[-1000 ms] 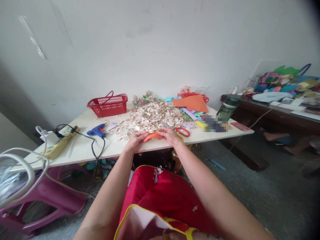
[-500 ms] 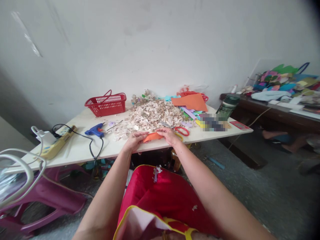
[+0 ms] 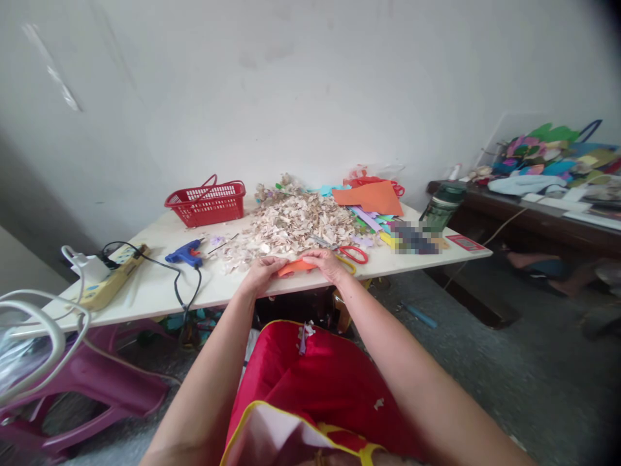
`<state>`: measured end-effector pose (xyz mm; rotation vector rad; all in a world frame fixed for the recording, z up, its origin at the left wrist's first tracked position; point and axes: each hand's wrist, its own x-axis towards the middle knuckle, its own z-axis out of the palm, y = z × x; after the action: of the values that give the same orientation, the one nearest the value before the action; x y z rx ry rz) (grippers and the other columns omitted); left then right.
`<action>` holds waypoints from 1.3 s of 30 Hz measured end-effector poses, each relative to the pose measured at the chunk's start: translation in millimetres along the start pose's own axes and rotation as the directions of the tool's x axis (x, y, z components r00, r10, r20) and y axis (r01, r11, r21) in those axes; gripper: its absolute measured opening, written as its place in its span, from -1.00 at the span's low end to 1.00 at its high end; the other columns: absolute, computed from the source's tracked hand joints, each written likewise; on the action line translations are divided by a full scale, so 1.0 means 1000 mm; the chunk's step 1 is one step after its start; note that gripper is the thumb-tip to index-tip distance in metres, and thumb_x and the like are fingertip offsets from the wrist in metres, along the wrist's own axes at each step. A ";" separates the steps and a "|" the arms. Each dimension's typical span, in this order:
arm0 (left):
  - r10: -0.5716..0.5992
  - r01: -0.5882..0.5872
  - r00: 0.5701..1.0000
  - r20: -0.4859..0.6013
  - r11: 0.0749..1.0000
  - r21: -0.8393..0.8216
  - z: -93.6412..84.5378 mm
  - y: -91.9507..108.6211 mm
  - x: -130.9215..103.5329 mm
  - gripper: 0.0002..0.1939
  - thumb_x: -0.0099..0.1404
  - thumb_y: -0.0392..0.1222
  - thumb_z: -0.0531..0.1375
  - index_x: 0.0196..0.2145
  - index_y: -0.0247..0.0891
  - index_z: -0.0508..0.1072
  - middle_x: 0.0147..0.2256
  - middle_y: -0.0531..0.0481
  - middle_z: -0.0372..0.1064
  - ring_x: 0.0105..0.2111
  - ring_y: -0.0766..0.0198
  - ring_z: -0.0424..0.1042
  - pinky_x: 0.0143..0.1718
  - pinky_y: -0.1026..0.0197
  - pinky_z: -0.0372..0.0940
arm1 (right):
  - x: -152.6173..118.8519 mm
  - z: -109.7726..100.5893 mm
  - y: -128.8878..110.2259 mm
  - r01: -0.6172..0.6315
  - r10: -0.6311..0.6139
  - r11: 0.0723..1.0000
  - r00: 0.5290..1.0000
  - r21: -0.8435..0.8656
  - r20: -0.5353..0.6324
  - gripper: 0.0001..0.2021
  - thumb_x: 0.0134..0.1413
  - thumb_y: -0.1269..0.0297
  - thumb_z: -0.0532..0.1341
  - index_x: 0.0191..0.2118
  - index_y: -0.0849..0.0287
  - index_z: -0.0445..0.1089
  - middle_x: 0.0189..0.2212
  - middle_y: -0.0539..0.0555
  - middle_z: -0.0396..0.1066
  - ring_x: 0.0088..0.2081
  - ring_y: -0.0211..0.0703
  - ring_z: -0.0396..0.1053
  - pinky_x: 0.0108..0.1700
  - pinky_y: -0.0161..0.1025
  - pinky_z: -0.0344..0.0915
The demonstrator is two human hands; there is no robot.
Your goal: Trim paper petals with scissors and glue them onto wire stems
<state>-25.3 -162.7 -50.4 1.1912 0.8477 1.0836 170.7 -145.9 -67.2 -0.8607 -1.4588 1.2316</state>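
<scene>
A small piece of orange paper (image 3: 295,267) is stretched between my two hands over the front edge of the white table (image 3: 160,291). My left hand (image 3: 262,273) pinches its left end, and my right hand (image 3: 327,264) grips its right end with the fingers closed. Just beyond my right hand lie red-handled scissors (image 3: 353,254), with a yellow handle (image 3: 347,264) beside them, partly hidden. Behind both hands spreads a heap of pale, dry flakes (image 3: 301,223). The blue glue gun (image 3: 185,253) rests on the table to the left.
At the back left stands a red plastic basket (image 3: 206,204). A yellow power strip (image 3: 114,278) with cords lies at the left edge. Large orange paper (image 3: 371,197) and a dark green bottle (image 3: 442,206) are to the right. A purple stool (image 3: 107,382) is below left.
Both hands stay in nearly the same place with the orange paper. My right fingers have shifted slightly on it.
</scene>
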 end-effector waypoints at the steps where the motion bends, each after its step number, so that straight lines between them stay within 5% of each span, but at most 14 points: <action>1: 0.014 -0.014 1.000 0.013 1.000 0.028 0.000 0.000 0.000 -0.73 -0.13 -0.12 0.33 -0.46 -0.37 0.51 -0.56 -0.03 0.42 -0.56 0.35 0.35 -0.50 0.32 0.23 | 0.000 0.001 0.000 0.001 -0.002 1.000 1.000 -0.014 -0.015 -0.76 -0.24 0.22 0.26 -0.36 0.20 0.48 -0.42 0.04 0.43 -0.48 -0.29 0.29 -0.44 -0.34 0.24; 6: 0.022 -0.028 0.999 0.028 0.971 0.237 -0.001 0.002 0.002 -0.59 -0.16 -0.12 0.33 -0.30 -0.36 0.51 -0.55 -0.01 0.42 -0.59 0.37 0.30 -0.56 0.35 0.13 | 0.000 0.001 0.000 0.018 -0.020 0.999 0.997 -0.038 -0.075 -0.74 -0.24 0.27 0.27 -0.30 0.17 0.47 -0.44 -0.02 0.42 -0.46 -0.33 0.29 -0.34 -0.34 0.21; 15: 0.034 -0.045 0.999 0.030 0.860 0.508 0.009 0.011 0.010 -0.74 -0.15 -0.06 0.30 -0.55 -0.33 0.50 -0.68 0.06 0.30 -0.67 0.40 0.17 -0.63 0.34 0.01 | -0.001 0.003 -0.004 0.025 -0.031 0.996 0.997 -0.081 -0.064 -0.73 -0.24 0.32 0.25 -0.28 0.17 0.46 -0.43 -0.01 0.42 -0.42 -0.30 0.28 -0.32 -0.33 0.20; 26: 0.111 -0.123 0.992 0.054 0.845 0.521 0.017 0.013 0.013 -0.82 -0.14 -0.15 0.27 -0.57 -0.34 0.49 -0.64 0.04 0.33 -0.62 0.38 0.21 -0.57 0.33 0.05 | 0.000 0.002 -0.005 -0.022 0.022 1.000 1.000 -0.012 -0.008 -0.65 -0.28 0.29 0.30 -0.22 0.16 0.42 -0.41 -0.03 0.40 -0.44 -0.34 0.27 -0.36 -0.37 0.19; 39: 0.146 -0.100 0.989 -0.015 0.748 0.656 0.016 0.016 0.014 -0.75 -0.10 -0.07 0.25 -0.70 -0.32 0.38 -0.77 0.12 0.14 -0.71 0.45 0.04 -0.67 0.33 -0.09 | -0.003 0.008 -0.008 -0.053 0.047 0.998 0.992 -0.045 -0.119 -0.79 -0.32 0.16 0.29 -0.58 0.22 0.39 -0.70 -0.08 0.26 -0.65 -0.37 0.15 -0.56 -0.37 0.12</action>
<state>-9.6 -153.5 -30.7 1.8282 1.2781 0.9537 164.5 -152.1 -60.1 -0.9910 -1.3843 1.1665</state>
